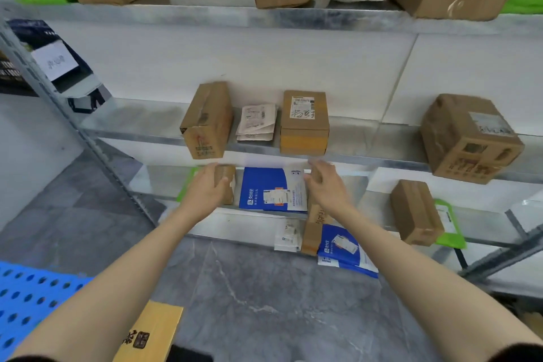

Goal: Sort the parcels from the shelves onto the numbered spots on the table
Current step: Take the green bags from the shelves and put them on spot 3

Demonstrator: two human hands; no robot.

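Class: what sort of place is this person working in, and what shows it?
Probably a parcel storeroom or sorting depot: metal shelves hold cardboard boxes with shipping labels, and blue courier mailers lie among them.

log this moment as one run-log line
phase: pick | left hand: grips small brown box | right hand: at blue mailer right edge, grip unclear
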